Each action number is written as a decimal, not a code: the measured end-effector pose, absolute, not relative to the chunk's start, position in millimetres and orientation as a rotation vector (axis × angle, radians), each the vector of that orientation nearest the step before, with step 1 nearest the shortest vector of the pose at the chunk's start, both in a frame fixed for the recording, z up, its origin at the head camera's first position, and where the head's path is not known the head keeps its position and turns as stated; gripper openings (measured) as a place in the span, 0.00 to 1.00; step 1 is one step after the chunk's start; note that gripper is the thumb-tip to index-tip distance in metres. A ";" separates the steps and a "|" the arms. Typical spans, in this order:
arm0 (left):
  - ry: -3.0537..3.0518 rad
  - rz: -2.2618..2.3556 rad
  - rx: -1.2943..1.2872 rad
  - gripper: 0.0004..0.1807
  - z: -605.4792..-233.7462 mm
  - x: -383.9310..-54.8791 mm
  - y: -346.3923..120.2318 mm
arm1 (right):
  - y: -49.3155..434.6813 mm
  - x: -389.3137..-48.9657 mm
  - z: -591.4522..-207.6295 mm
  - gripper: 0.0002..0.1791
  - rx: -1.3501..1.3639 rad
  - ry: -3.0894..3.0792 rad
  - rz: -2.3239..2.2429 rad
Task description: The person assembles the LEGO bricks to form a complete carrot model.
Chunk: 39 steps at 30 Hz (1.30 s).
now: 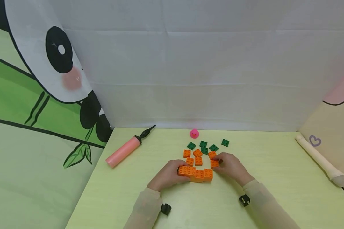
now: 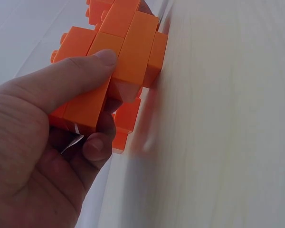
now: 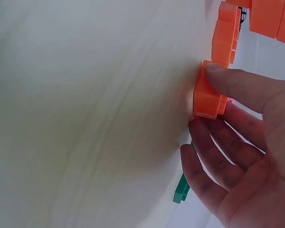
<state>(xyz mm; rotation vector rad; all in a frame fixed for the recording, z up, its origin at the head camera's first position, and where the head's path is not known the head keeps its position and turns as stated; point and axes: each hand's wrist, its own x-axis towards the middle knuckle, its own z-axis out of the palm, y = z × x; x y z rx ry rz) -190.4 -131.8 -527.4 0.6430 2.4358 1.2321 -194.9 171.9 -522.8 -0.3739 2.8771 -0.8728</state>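
Note:
My left hand (image 1: 171,173) grips a joined row of orange toy bricks (image 1: 191,173) by its left end. In the left wrist view the thumb (image 2: 80,76) lies along one side of these bricks, with fingers curled beneath. At the right of the row, my right hand (image 1: 232,166) pinches a single orange brick (image 3: 209,97) between thumb and fingers, low at the table surface. Several loose orange bricks (image 1: 198,161) lie between and beyond the two hands. Behind them are several flat green bricks (image 1: 213,148).
A pink round toy (image 1: 194,133) sits at the back of the table (image 1: 261,165). A pink hand pump (image 1: 123,152) with a black nozzle lies to the left. Along the right edge runs a pale rolled tube (image 1: 318,157). A white cloth wall (image 1: 189,79) stands behind.

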 end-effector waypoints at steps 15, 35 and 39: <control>2.441 1.225 0.647 0.20 -528.8 -191.3 -131.1 | 163.4 -191.3 -498.8 0.20 -0.407 2.867 -0.987; 2.463 1.227 0.648 0.21 -528.9 -195.2 -127.2 | 128.2 -174.1 -467.0 0.18 -0.623 2.798 -1.061; 2.465 1.233 0.642 0.20 -529.1 -197.6 -124.4 | 127.0 -175.1 -466.8 0.16 -0.689 2.775 -1.047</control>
